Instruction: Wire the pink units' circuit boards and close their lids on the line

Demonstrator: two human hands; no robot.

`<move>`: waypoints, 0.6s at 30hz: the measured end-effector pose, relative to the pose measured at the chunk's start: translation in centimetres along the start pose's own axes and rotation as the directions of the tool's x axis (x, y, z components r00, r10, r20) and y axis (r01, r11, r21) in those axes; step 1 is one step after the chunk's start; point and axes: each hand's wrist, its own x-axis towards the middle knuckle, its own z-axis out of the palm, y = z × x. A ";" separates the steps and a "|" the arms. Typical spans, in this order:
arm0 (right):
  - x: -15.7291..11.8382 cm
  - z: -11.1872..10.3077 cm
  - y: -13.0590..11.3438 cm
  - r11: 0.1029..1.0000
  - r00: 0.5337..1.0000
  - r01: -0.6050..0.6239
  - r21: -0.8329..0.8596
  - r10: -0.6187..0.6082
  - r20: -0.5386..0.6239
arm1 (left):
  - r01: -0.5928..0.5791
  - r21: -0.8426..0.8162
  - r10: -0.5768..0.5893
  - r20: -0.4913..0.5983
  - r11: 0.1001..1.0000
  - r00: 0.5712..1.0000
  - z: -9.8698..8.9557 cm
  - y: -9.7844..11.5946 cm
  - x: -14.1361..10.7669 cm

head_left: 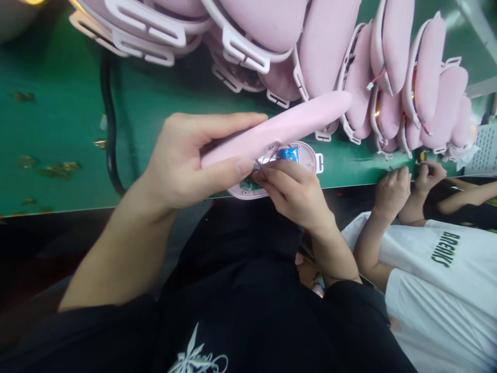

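Observation:
My left hand (194, 155) grips a long pink padded piece (287, 124), fingers behind it and thumb along its near face. The piece is tilted above an open pale pink shell (309, 155) with slotted end tabs. Inside that shell are a blue component (289, 154) and a green circuit board (247, 182), partly covered by my fingers. My right hand (291, 189) is over the shell, its thumb and fingers pinched on thin wires (259, 165) near the lower edge of the pink piece. The exact fingertip contact is small and partly hidden.
Many similar pink assemblies (330, 41) are piled along the far side of the green table (143, 103). A black cable (110, 124) crosses the left part, near scattered golden scraps (60, 169). Other people's hands (392, 191) are at the table edge on the right, beside printed paper (481, 150).

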 end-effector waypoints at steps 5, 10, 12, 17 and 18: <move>0.0 0.1 -1.0 0.985 0.997 0.071 -0.155 -0.070 0.014 | -0.021 0.059 0.019 0.029 0.998 0.999 -0.3 0.2 0.0; -0.6 0.7 -1.3 0.942 0.985 0.155 -0.298 -0.169 -0.022 | -0.072 0.137 0.062 0.076 0.988 0.995 -0.2 0.0 0.1; -1.0 1.0 -1.1 0.923 0.975 0.200 -0.330 -0.221 -0.027 | -0.086 0.150 0.071 0.101 0.985 0.992 -0.1 -0.2 0.2; -2.4 0.6 0.0 0.896 0.945 0.283 -0.341 -0.321 -0.059 | -0.185 0.211 0.159 0.135 0.960 0.978 -0.2 -0.1 -0.4; -2.9 0.2 0.3 0.911 0.945 0.271 -0.312 -0.314 -0.093 | -0.222 0.255 0.191 0.143 0.941 0.971 -0.2 0.0 -0.6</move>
